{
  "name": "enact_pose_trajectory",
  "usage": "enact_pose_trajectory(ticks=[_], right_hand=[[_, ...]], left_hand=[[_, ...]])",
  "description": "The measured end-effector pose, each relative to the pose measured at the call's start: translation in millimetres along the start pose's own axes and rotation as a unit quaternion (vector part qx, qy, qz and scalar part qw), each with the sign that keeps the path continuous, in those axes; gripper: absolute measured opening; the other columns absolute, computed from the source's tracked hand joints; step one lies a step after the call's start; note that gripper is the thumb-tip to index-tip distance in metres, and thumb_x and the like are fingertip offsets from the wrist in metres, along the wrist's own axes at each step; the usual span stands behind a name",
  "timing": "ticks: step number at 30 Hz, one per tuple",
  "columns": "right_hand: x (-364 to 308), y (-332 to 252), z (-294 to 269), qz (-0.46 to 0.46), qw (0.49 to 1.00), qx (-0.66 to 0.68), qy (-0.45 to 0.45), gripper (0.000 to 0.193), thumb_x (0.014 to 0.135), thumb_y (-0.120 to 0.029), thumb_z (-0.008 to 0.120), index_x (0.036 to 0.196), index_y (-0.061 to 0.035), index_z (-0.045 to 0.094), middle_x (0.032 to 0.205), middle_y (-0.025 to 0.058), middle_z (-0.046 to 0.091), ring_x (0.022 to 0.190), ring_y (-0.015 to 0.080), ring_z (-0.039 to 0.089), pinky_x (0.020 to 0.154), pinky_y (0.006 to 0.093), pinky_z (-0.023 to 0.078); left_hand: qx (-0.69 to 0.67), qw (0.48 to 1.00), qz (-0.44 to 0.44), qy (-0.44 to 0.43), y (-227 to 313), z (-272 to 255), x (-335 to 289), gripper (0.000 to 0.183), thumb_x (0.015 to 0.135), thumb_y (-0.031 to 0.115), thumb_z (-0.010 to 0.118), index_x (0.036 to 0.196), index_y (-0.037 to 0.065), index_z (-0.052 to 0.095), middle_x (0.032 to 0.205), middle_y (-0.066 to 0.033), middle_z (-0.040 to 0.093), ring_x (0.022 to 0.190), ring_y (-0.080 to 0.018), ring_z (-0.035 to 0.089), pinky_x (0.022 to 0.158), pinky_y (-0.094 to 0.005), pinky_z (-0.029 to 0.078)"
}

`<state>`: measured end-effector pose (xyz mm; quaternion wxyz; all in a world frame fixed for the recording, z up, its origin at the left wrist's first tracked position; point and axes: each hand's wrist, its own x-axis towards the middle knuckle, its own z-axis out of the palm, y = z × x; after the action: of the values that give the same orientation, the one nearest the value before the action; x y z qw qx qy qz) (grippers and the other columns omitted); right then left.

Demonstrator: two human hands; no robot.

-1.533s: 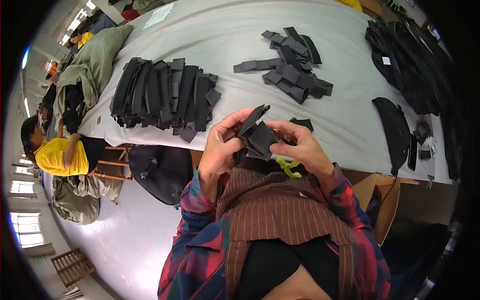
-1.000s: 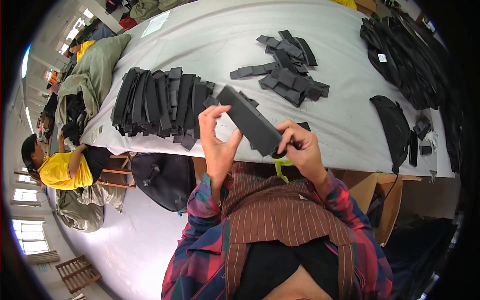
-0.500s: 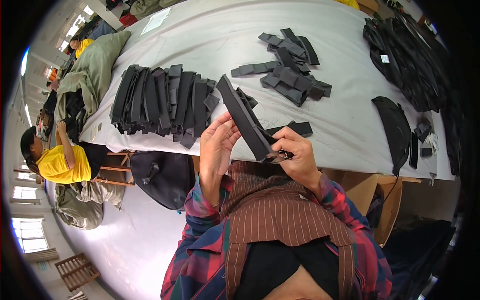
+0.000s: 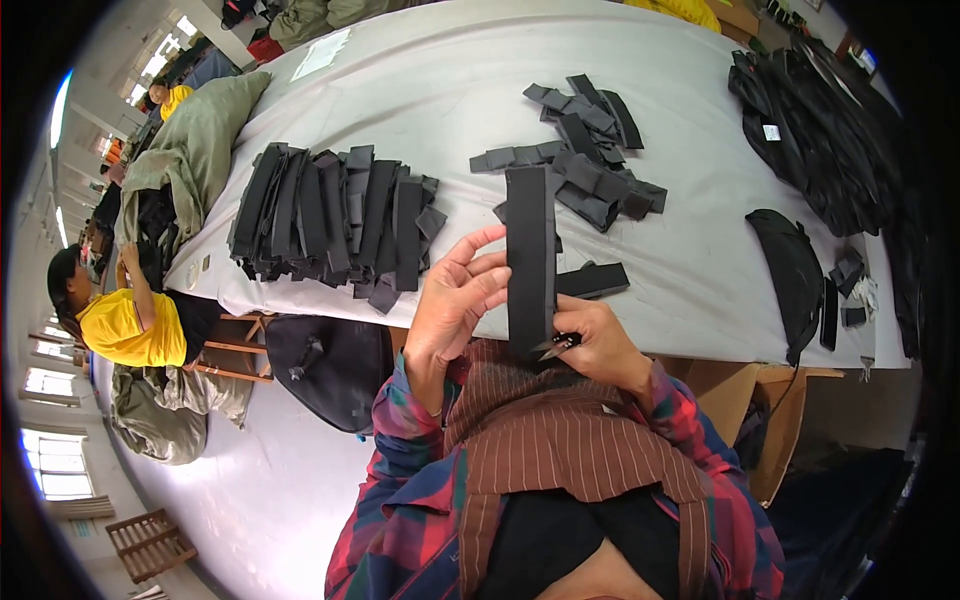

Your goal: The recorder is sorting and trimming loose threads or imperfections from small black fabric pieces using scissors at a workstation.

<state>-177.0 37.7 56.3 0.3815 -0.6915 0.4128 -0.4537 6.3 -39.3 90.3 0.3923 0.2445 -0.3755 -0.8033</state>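
A black fabric strip (image 4: 530,255) stands nearly upright between my hands, just past the table's front edge. My left hand (image 4: 458,295) has its thumb and fingertips on the strip's left edge, the fingers curled loosely. My right hand (image 4: 598,343) grips the lower right side of the strip. Small thread snips (image 4: 562,344) are also in that hand, their metal blades pointing left by the strip's bottom end. A dense row of similar black strips (image 4: 325,215) lies on the table to the left. Farther off is a loose heap of black strips (image 4: 595,175).
Another strip (image 4: 593,281) lies behind my right hand on the white-covered table (image 4: 420,90). Black bags (image 4: 810,140) are piled at right, with a curved black piece (image 4: 785,270) nearer. A cardboard box (image 4: 775,420) stands below. A person in yellow (image 4: 135,325) works at left.
The strip has turned from a slant to nearly upright, its broad black face now toward me. My left fingers have shifted to its left edge; the snips stay in my right hand.
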Motion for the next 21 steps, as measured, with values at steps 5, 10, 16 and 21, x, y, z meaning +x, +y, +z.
enact_pose_trajectory(ticks=[5, 10, 16, 21], right_hand=[[0.2, 1.9, -8.1, 0.016, 0.998, 0.012, -0.063, 0.018, 0.064, 0.006, 0.061, 0.081, -0.0005, 0.063, 0.088, 0.0102, 0.061, 0.074, 0.0264, 0.059, 0.065, 0.0322, 0.046], [-3.6, 7.6, -8.8, 0.027, 0.996, 0.008, -0.085, 0.02, 0.063, 0.007, 0.059, 0.081, -0.0004, 0.062, 0.084, 0.0094, 0.06, 0.075, 0.0247, 0.059, 0.066, 0.0311, 0.045], [9.4, -13.1, -54.8, 0.035, 0.997, -0.063, 0.005, 0.023, 0.07, 0.001, 0.064, 0.092, -0.0055, 0.064, 0.08, 0.0061, 0.056, 0.076, 0.0191, 0.057, 0.069, 0.0286, 0.045], [45.7, -30.3, -57.5, -0.028, 0.979, -0.158, 0.128, 0.029, 0.072, -0.002, 0.066, 0.1, -0.009, 0.064, 0.077, 0.0054, 0.054, 0.071, 0.0187, 0.053, 0.066, 0.0273, 0.042]], left_hand=[[0.032, 0.999, 0.01, 0.016, -5.6, 10.2, 4.3, 0.059, 0.082, -0.002, 0.059, 0.133, 0.002, 0.03, 0.111, -0.0195, 0.059, 0.094, -0.0225, 0.063, 0.081, -0.0312, 0.053], [0.046, 0.999, 0.01, -0.006, -7.3, 18.1, 7.6, 0.057, 0.084, -0.004, 0.055, 0.136, 0.005, 0.032, 0.106, -0.0202, 0.062, 0.091, -0.0271, 0.066, 0.071, -0.0284, 0.055], [0.068, 0.998, 0.011, -0.002, -9.2, 14.6, 3.4, 0.055, 0.086, -0.004, 0.049, 0.137, 0.002, 0.03, 0.107, -0.0227, 0.061, 0.09, -0.0316, 0.066, 0.076, -0.0354, 0.056], [0.087, 0.996, -0.011, 0.003, -12.0, 16.5, 0.9, 0.052, 0.088, 0.0, 0.047, 0.137, 0.002, 0.031, 0.104, -0.0217, 0.062, 0.083, -0.0308, 0.067, 0.07, -0.0338, 0.057]])
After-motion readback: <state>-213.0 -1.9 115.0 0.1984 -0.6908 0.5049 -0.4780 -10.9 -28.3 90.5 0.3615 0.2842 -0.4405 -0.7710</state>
